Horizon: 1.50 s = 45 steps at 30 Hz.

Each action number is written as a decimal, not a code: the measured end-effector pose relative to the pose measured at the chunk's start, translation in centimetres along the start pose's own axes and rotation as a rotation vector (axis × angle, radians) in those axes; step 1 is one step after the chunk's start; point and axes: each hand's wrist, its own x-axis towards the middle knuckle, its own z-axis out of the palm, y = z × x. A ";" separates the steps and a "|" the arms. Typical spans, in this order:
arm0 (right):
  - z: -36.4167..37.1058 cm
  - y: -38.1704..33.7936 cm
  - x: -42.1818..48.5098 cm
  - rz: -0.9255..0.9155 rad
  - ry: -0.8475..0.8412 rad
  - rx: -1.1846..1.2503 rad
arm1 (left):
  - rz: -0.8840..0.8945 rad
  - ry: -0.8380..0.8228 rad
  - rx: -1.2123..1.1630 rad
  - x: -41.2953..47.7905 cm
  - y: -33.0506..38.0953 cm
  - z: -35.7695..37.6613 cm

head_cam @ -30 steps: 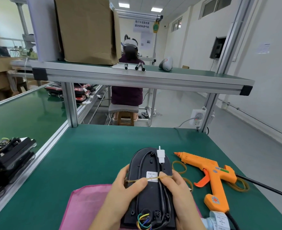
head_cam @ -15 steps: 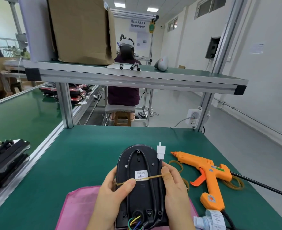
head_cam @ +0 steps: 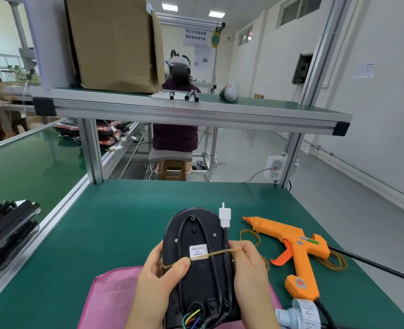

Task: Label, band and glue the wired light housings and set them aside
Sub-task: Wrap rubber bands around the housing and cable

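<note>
Green matting covers the tabletop (head_cam: pixel 125 210), and just above its near edge a black light housing (head_cam: pixel 196 233) is held back-side up, its rounded end pointing away from the person. A white label (head_cam: pixel 198 251) sits at the middle of the housing. A tan rubber band (head_cam: pixel 220 252) stretches across the housing over the label's lower edge. A black cable (head_cam: pixel 182 233) loops round the back of the housing and ends in a white connector (head_cam: pixel 224 217) sticking out past the housing's far right corner. Coloured wires (head_cam: pixel 193 319) come out of a hole at the housing's near end.

The left grip (head_cam: pixel 158 281) is closed round the housing's left edge, its thumb pressing the band onto the black plastic. The right grip (head_cam: pixel 250 276) is closed round the housing's right edge, its thumb under the band where the band crosses the cable.

Under the housing lies a pink mesh cloth (head_cam: pixel 115 298). Right of the housing a loose rubber band (head_cam: pixel 259 238) lies beside the right grip, and beyond it an orange glue gun (head_cam: pixel 298 248) lies on its side, nozzle towards the housing. A roll of labels (head_cam: pixel 303 312) sits near and right of the housing. Well to the left of the housing is a stack of black housings (head_cam: pixel 6 226).
</note>
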 end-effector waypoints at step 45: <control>1.3 -2.9 3.7 -0.550 -0.106 -0.694 | -0.144 -0.104 0.003 1.3 -0.2 -2.1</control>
